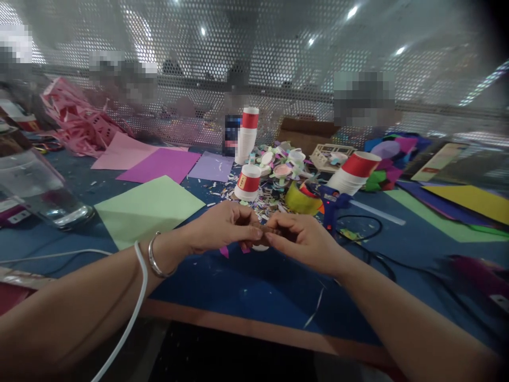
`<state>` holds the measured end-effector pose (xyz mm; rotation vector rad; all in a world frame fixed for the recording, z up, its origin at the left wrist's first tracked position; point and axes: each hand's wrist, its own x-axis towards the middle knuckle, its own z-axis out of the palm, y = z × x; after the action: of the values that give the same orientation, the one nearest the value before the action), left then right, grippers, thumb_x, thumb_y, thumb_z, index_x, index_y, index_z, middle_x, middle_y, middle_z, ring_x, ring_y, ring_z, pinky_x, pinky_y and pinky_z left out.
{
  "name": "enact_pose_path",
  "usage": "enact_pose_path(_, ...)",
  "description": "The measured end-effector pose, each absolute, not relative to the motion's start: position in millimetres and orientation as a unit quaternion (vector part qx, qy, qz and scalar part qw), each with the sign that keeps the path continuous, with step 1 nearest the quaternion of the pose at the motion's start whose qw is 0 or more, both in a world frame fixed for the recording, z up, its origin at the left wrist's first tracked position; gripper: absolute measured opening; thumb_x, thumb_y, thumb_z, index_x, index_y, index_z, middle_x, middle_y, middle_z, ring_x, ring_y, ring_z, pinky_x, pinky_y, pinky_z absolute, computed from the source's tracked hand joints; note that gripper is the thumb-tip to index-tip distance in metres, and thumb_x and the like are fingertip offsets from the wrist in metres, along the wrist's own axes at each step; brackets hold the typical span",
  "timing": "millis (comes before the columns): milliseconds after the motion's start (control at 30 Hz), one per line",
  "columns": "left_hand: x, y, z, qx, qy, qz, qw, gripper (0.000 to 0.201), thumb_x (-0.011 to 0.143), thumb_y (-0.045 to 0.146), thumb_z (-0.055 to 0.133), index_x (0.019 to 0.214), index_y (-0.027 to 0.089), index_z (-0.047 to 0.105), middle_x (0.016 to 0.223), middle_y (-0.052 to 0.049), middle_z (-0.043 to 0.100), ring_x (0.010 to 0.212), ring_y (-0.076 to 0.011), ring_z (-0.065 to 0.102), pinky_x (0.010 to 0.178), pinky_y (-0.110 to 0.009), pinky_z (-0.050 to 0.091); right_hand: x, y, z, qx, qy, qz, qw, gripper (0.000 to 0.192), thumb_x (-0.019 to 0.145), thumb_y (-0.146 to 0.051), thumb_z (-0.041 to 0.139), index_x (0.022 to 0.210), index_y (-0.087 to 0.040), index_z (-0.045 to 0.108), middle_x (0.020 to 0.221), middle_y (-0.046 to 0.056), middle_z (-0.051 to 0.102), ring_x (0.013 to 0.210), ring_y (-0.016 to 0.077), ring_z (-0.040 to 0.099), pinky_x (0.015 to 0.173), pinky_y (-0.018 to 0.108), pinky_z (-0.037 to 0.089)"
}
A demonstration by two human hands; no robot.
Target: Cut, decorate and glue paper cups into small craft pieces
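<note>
My left hand (226, 225), with a silver bangle at its wrist, meets my right hand (304, 239) above the near part of the table. Thumbs and fingers of both are closed on a small brown strip (272, 230), largely hidden by the fingertips. What the strip is made of, I cannot tell. Below the fingers show a pale round piece (261, 248) and a magenta paper scrap (225, 251). Just beyond stands an upside-down red and white paper cup (248, 183) among paper shreds. A blue glue gun (331, 208) with a clear glue stick is right of my right hand.
Coloured sheets, including a light green one (149, 207), lie on the blue table (254, 289). At left is a glass of water (59, 199). Paper cup stacks (247, 138) and a pile of paper pieces (280, 162) stand behind. A white cable (140, 281) crosses my left forearm.
</note>
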<state>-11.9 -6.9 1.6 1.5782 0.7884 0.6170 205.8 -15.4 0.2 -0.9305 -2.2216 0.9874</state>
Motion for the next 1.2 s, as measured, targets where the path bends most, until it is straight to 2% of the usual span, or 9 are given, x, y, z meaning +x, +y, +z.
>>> enact_pose_path(200, -5.1, -13.1, -5.8, 0.689, 0.361, 0.315, 0.544, 0.016, 0.083, 0.027, 0.067, 0.075, 0.016, 0.059, 0.064, 0.003, 0.058, 0.059, -0.0097, 0.057, 0.057, -0.024, 0.045, 206.0, -13.4, 0.7, -0.347, -0.825, 0.375, 0.243, 0.024, 0.094, -0.035, 0.059, 0.077, -0.018, 0.062, 0.064, -0.003, 0.046, 0.057, 0.0102, 0.040, 0.052, 0.024, 0.030)
enact_pose_path(367, 1.3, -17.1, -9.6, 0.621, 0.347, 0.354, 0.607, 0.016, 0.083, 0.027, 0.068, 0.076, 0.014, 0.062, 0.069, 0.001, 0.062, 0.061, -0.0082, 0.055, 0.060, -0.022, 0.044, 207.1, -13.9, -1.8, -0.340, -0.812, 0.380, 0.283, 0.027, 0.093, -0.033, 0.059, 0.072, -0.017, 0.058, 0.064, -0.004, 0.042, 0.059, 0.0097, 0.036, 0.053, 0.025, 0.029)
enact_pose_path(600, 2.0, -19.9, -5.3, 0.526, 0.339, 0.355, 0.694, 0.012, 0.078, 0.022, 0.071, 0.076, 0.012, 0.063, 0.070, 0.000, 0.065, 0.060, -0.0065, 0.055, 0.061, -0.021, 0.042, 206.6, -16.2, -1.2, -0.322, -0.817, 0.371, 0.301, 0.024, 0.093, -0.030, 0.060, 0.074, -0.016, 0.060, 0.066, -0.004, 0.043, 0.059, 0.0093, 0.038, 0.053, 0.025, 0.029)
enact_pose_path(800, -3.9, -17.1, -2.2, 0.615, 0.366, 0.294, 0.633, 0.011, 0.073, 0.018, 0.069, 0.069, 0.015, 0.060, 0.065, 0.002, 0.065, 0.059, -0.0097, 0.059, 0.063, -0.025, 0.048, 203.8, -17.0, -5.8, -0.308, -0.837, 0.350, 0.287, 0.024, 0.091, -0.025, 0.059, 0.069, -0.016, 0.057, 0.064, -0.004, 0.043, 0.058, 0.0089, 0.037, 0.052, 0.024, 0.029)
enact_pose_path(933, -1.8, -16.6, -5.5, 0.645, 0.375, 0.306, 0.592, 0.008, 0.072, 0.018, 0.066, 0.069, 0.016, 0.059, 0.062, 0.003, 0.064, 0.056, -0.0098, 0.059, 0.059, -0.024, 0.048, 203.2, -16.3, -7.7, -0.305, -0.842, 0.340, 0.286, 0.022, 0.090, -0.024, 0.061, 0.069, -0.016, 0.057, 0.063, -0.004, 0.044, 0.058, 0.0089, 0.038, 0.052, 0.024, 0.030)
enact_pose_path(1200, 4.4, -21.7, -5.2, 0.495, 0.368, 0.347, 0.706, 0.010, 0.070, 0.019, 0.071, 0.071, 0.014, 0.062, 0.065, 0.000, 0.067, 0.054, -0.0068, 0.058, 0.055, -0.019, 0.041, 203.5, -18.3, 0.6, -0.285, -0.837, 0.338, 0.323, 0.021, 0.092, -0.023, 0.060, 0.073, -0.015, 0.062, 0.065, -0.003, 0.047, 0.058, 0.0085, 0.040, 0.052, 0.023, 0.031)
